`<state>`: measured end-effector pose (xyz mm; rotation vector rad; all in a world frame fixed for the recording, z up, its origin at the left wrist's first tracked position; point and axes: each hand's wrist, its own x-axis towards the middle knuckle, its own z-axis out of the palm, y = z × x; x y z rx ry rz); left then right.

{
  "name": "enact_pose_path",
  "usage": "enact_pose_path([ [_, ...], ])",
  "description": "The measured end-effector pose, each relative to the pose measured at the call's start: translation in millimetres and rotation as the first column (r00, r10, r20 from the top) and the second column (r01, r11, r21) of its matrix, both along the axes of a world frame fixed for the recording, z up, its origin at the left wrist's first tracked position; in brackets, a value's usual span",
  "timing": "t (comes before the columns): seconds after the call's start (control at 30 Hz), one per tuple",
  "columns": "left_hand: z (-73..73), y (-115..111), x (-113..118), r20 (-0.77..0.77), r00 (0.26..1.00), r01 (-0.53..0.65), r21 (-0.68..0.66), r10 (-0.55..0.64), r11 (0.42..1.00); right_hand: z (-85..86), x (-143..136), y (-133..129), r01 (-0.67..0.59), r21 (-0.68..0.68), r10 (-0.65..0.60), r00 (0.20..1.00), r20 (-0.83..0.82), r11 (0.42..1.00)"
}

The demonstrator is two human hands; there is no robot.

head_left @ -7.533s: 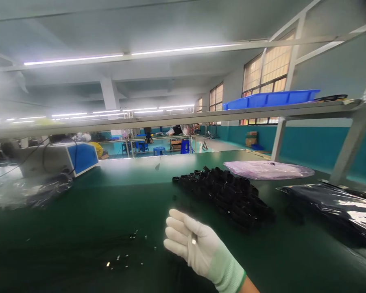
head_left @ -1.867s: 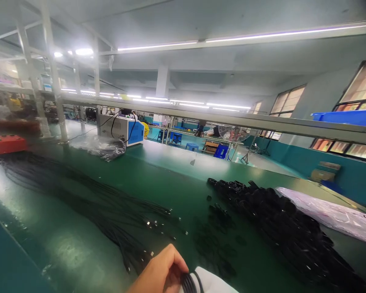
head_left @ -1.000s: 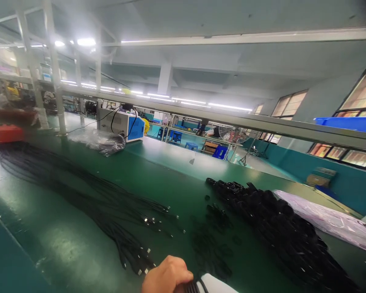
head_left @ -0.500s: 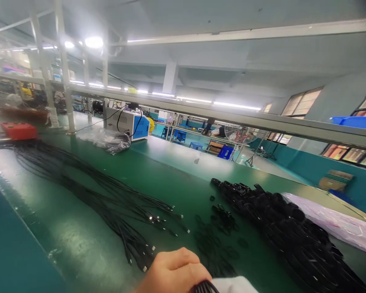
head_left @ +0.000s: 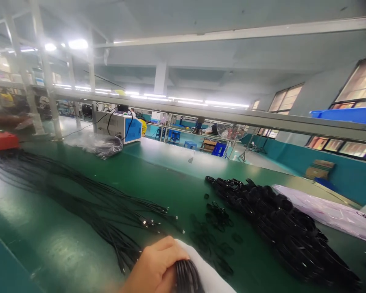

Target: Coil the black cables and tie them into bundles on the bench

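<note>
My left hand (head_left: 157, 262) reaches in from the bottom edge, its fingers closed around a coil of black cable (head_left: 187, 276). Several strands of that coil bend down out of the frame. Against the coil's right side lies a smooth white shape (head_left: 205, 266), perhaps a glove or sleeve on my right side; no fingers show on it. Left of my hand, a long bundle of loose black cables (head_left: 88, 211) stretches over the green table (head_left: 152, 183), small metal plugs at its near ends. Small black rings (head_left: 218, 215) lie scattered to the right of the hand.
A big heap of coiled black cables (head_left: 271, 219) covers the table's right part, beside a pinkish plastic bag (head_left: 320, 211). A red block (head_left: 3, 141) sits at the cables' far end. Further back are clear plastic (head_left: 100, 145), a white-blue machine (head_left: 117, 126) and a shelf rail (head_left: 219, 110).
My left hand and the coil have moved slightly left and up, showing more of the coil and the white shape. The view has turned a little to the right.
</note>
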<state>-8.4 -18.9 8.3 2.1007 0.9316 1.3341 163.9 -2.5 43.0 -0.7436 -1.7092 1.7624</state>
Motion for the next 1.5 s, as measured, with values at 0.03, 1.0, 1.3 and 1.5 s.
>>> enact_pose_path([
  [0.03,-0.6,0.4,-0.1,-0.008,1.000,-0.005,-0.007,0.005,1.000,-1.7,0.2,-1.2,-0.005,-0.001,0.005,1.000,-0.004,1.000],
  [1.0,17.4,5.4,10.0,-0.218,0.941,-0.337,-0.576,0.257,0.745,-23.7,-18.1,-6.4,0.012,-0.305,-0.016,1.000,-0.012,0.952],
  [1.3,8.7,-4.3,9.2,-0.344,0.884,-0.428,-0.325,0.316,0.843,-30.7,-21.3,1.2,-0.079,-0.341,0.056,0.995,-0.077,0.937],
  [1.5,1.6,-2.2,5.3,-0.267,0.922,-0.364,-0.349,0.281,0.864,-35.8,-18.2,-1.6,-0.089,-0.392,0.056,0.994,-0.093,0.915],
])
